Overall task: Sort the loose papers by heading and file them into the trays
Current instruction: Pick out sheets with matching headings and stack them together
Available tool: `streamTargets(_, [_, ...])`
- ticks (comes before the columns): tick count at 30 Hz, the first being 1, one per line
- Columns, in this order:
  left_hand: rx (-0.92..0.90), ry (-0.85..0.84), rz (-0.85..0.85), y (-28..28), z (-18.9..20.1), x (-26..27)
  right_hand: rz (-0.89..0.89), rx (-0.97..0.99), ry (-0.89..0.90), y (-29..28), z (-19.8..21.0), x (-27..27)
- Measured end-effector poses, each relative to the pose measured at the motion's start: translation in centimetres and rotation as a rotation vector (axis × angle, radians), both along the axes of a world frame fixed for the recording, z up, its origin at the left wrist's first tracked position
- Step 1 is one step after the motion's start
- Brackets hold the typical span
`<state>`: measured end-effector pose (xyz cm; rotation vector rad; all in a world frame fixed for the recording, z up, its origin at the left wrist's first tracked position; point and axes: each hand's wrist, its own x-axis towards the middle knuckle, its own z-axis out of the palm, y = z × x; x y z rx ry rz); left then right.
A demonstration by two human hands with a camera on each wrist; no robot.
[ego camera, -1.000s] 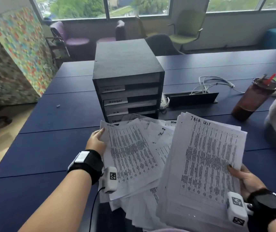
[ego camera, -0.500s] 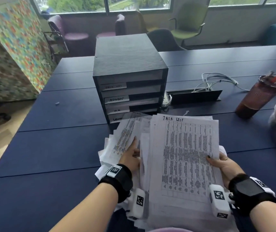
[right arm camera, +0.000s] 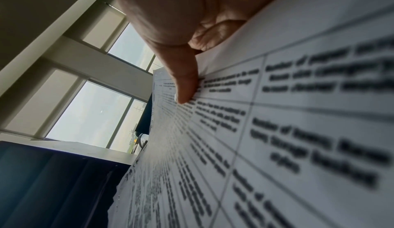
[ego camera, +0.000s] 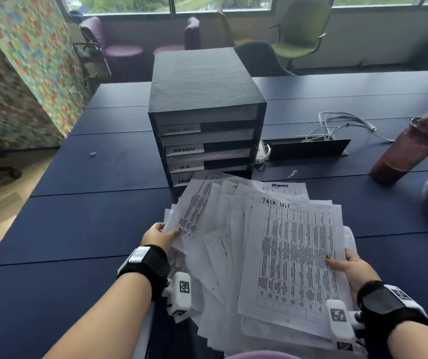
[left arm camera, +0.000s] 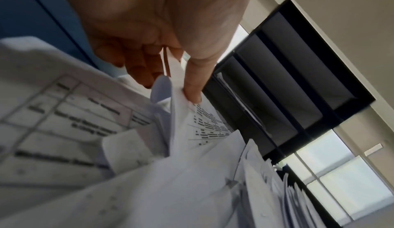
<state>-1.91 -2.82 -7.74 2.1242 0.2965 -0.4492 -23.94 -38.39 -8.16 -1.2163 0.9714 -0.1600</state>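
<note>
A thick, messy pile of printed papers (ego camera: 223,255) lies fanned out in front of me on the dark blue table (ego camera: 78,229). Its top right sheet is headed TASK LIST (ego camera: 293,255). My right hand (ego camera: 347,268) holds that stack at its right edge, thumb (right arm camera: 185,86) pressed on top. My left hand (ego camera: 161,237) pinches the corner of a sheet (left arm camera: 192,117) at the pile's left side. Behind the pile stands a black tray unit (ego camera: 205,99) with several labelled slots, among them TASK LIST (ego camera: 180,129) and ADMIN (ego camera: 184,150).
A dark red tumbler (ego camera: 410,149) with a straw stands at the right. A cable box (ego camera: 308,147) with white cables (ego camera: 342,123) lies right of the tray unit. Chairs (ego camera: 301,29) line the far wall under the windows. A colourful panel (ego camera: 26,63) leans at the left.
My left hand moved from the middle of the pile out to its left edge and now pinches a sheet corner. The right hand's stack tilted slightly.
</note>
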Motion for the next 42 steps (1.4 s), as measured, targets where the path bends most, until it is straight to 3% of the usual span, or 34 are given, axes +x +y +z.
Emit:
streamTargets(5, [-0.090, -0.026, -0.008, -0.3, 0.3, -0.2, -0.007, 0.013, 0.027, 0.8, 1.3, 0.1])
streamTargets(11, [-0.088, -0.010, -0.103, -0.7, 0.5, -0.9, 0.004, 0.008, 0.067, 0.0, 0.3, 0.2])
streamTargets(17, [-0.192, 0.076, -0.082, -1.2, 0.1, -3.2, 0.007, 0.008, 0.073, -0.7, -0.7, 0.2])
streamTargets(24, [-0.264, 0.107, -0.207, -3.3, 1.2, -6.4, 0.022, 0.007, 0.050, -1.1, -1.4, 0.3])
streamTargets(30, [-0.136, 0.131, -0.328, -3.9, 1.4, -6.6, 0.045, 0.003, 0.028, -1.2, -1.6, 0.2])
streamTargets(35, [-0.137, 0.061, -0.031, -3.1, 1.2, -4.1, 0.042, 0.012, 0.023, -1.3, -1.8, 0.1])
streamTargets(39, [-0.004, -0.069, -0.169, -2.5, 0.3, -3.5, 0.048, -0.001, 0.011, -1.4, -2.0, 0.0])
streamTargets(42, [0.007, -0.088, -0.169, -2.5, 0.7, -3.4, 0.049, 0.014, 0.000, -1.4, -2.2, -0.2])
